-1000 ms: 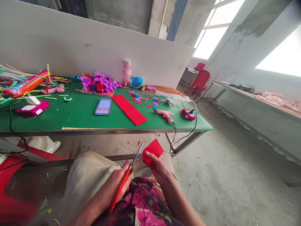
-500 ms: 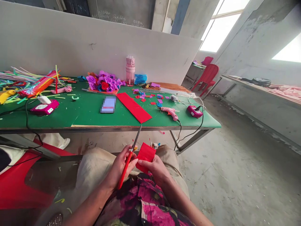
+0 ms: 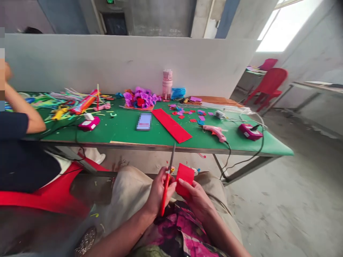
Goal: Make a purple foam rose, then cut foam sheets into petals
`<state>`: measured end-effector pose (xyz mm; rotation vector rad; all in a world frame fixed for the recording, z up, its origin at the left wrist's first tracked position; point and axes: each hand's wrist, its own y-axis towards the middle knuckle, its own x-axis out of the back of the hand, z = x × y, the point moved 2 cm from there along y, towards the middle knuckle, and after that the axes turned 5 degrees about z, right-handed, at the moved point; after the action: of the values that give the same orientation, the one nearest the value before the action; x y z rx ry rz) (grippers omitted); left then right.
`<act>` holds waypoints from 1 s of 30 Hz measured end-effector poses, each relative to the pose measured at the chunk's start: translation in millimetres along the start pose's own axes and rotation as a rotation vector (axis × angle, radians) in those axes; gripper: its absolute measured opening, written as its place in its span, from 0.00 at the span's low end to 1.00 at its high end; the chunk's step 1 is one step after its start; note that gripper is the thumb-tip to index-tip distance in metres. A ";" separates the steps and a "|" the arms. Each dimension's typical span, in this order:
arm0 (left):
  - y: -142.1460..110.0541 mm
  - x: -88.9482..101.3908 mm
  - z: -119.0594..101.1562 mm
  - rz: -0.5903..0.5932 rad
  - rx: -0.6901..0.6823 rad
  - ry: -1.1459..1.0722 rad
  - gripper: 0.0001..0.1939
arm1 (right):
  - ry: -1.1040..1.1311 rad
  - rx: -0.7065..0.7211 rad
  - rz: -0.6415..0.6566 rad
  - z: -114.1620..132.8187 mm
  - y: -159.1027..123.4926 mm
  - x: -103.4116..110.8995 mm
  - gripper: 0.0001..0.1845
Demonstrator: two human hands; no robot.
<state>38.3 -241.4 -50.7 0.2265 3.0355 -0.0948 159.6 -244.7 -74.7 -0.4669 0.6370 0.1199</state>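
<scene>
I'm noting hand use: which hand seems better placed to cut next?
Probably the left hand: it holds the red-handled scissors, blades pointing forward, while the right hand holds the red piece close beside them.

Long green-topped table (image 3: 125, 132) spans the view; smooth off-white upright panel (image 3: 107, 60) stands behind it. Scuffed grey concrete floor (image 3: 268, 200) extends right. Red plastic chair (image 3: 273, 82) stands beyond, near pale grey wall (image 3: 316, 53). Rectangular window (image 3: 284, 30), upper right, glares white.

No text readable: white marks (image 3: 168, 32) on grey wall (image 3: 160, 14) too faint, labels (image 3: 93, 126) on pink box (image 3: 85, 125) too small, green sign (image 3: 110, 1) cut off.
</scene>
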 end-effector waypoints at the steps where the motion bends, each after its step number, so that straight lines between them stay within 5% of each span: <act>1: 0.0 -0.5 0.7 0.001 0.001 0.013 0.18 | -0.002 -0.010 -0.002 -0.1 -0.3 0.2 0.16; 5: -1.4 4.7 -1.1 0.023 -0.027 0.134 0.18 | -0.033 0.006 -0.010 3.6 -2.1 -1.5 0.16; 14: -22.4 33.6 -23.5 0.387 -0.004 0.745 0.18 | -0.129 0.211 -0.112 24.6 -7.8 0.2 0.13; 22: -42.1 43.5 -9.3 0.494 -0.015 1.038 0.23 | -0.154 0.213 -0.091 22.5 -14.1 -2.3 0.12; 30: -40.8 43.1 -2.1 0.527 -0.047 1.076 0.24 | -0.189 0.181 -0.061 21.4 -16.2 -3.2 0.09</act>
<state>-10.6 -275.3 -50.8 1.4812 3.8026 0.2110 172.7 -249.3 -51.6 -0.2952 0.4432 0.0469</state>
